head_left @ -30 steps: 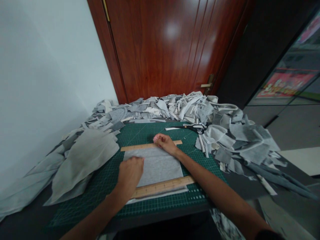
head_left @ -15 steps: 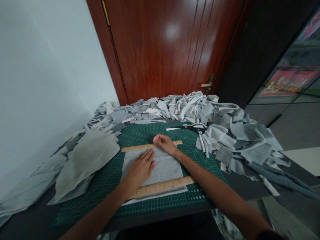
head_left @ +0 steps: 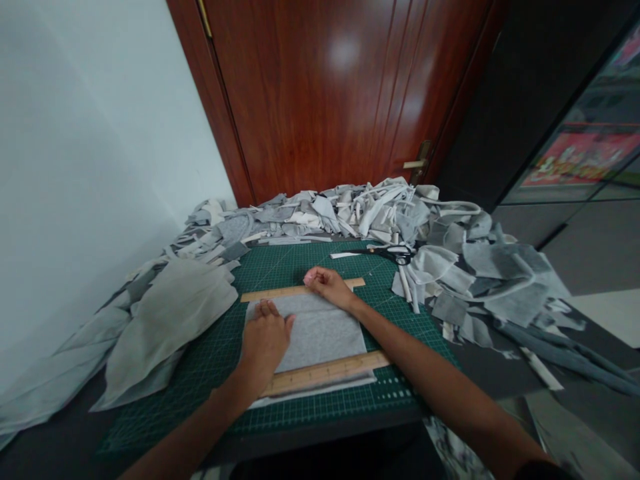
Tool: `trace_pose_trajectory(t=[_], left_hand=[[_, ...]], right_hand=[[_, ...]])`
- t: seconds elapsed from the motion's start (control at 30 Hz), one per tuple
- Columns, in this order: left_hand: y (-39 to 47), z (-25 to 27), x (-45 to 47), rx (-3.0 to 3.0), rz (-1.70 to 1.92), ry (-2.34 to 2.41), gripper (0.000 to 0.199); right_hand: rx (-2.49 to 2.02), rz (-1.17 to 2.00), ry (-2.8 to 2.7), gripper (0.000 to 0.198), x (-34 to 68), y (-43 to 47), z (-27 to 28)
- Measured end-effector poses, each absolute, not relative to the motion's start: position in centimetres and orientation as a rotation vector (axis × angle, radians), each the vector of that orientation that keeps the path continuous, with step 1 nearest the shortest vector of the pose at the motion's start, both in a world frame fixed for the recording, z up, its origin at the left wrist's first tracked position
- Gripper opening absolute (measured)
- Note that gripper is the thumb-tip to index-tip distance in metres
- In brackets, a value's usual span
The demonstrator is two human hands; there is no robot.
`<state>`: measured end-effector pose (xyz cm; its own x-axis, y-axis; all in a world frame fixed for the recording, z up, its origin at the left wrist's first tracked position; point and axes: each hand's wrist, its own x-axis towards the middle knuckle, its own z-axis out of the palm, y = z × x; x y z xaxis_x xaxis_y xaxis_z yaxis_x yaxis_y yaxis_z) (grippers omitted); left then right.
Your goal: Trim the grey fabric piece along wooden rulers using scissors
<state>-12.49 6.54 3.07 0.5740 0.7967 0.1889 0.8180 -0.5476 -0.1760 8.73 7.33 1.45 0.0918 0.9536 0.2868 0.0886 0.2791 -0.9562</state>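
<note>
A rectangular piece of light grey cloth [head_left: 323,335] lies on a green cutting mat [head_left: 280,259]. One wooden ruler [head_left: 273,293] runs along the cloth's far edge, and a second, wider wooden ruler [head_left: 330,373] crosses its near part. My left hand [head_left: 264,339] rests on the left side of the cloth with its fingers out and its thumb apart. At the far ruler, my right hand [head_left: 327,287] has its fingers drawn together in a pinch. Whatever is between those fingertips is too small to make out.
Black-handled scissors [head_left: 395,254] lie at the mat's back right. Grey and white fabric scraps [head_left: 345,213] are heaped along the back and the right side [head_left: 510,273]. A larger pale cloth [head_left: 170,320] drapes on the left. Behind stands a brown wooden door [head_left: 320,100].
My left hand has slid left over the cloth, from near its middle to its left side. My right hand stays pinched at the far ruler. The view has shifted slightly.
</note>
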Motion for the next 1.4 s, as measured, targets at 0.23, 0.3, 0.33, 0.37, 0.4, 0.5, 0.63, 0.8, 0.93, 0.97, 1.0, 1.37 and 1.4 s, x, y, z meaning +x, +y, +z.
trace_pose_trajectory(t=[0.23,0.3,0.33,0.37,0.4,0.5,0.63,0.8,0.93,0.97,1.0,1.37,1.4], left_hand=[[5.7,4.9,-11.9,-2.485,0.061,-1.418,0.064],[5.7,5.2,-12.0,-2.482,0.077,-1.416,0.063],[5.9,5.3,-12.1,-2.486,0.077,-1.414,0.061],[6.1,5.4,-12.1,-2.496,0.073,-1.413,0.058],[6.3,5.6,-12.2,-2.509,0.066,-1.413,0.055],[7.6,6.0,-12.6,-2.578,0.058,-1.398,0.046],[10.0,6.3,-13.6,-2.677,0.030,-1.327,0.037],[12.1,6.5,-14.9,-2.750,-0.055,-1.295,0.026],[12.5,6.9,-15.3,-2.706,-0.069,-1.379,0.027],[12.5,7.0,-15.3,-2.689,-0.083,-1.412,0.028],[12.6,7.1,-15.4,-2.672,-0.105,-1.448,0.029],[13.5,6.2,-15.2,-2.681,-0.303,-1.398,0.027],[13.7,5.9,-15.2,-2.718,-0.343,-1.330,0.025]], right_hand=[[-1.114,0.870,-1.319,0.041,8.7,7.3,1.5],[-1.114,0.874,-1.321,0.040,8.7,7.3,1.5],[-1.111,0.879,-1.320,0.040,8.6,7.3,1.6],[-1.107,0.884,-1.319,0.039,8.6,7.3,1.6],[-1.102,0.890,-1.319,0.039,8.6,7.3,1.6],[-1.096,0.892,-1.316,0.039,8.6,7.3,1.6],[-1.097,0.887,-1.308,0.040,8.7,7.4,1.5],[-1.099,0.893,-1.309,0.039,8.7,7.3,1.5],[-1.103,0.894,-1.309,0.039,8.7,7.2,1.6],[-1.100,0.894,-1.313,0.039,8.7,7.2,1.6],[-1.100,0.891,-1.318,0.039,8.7,7.2,1.6],[-1.099,0.849,-1.346,0.042,8.7,7.5,1.3],[-1.097,0.847,-1.349,0.042,8.7,7.5,1.3]])
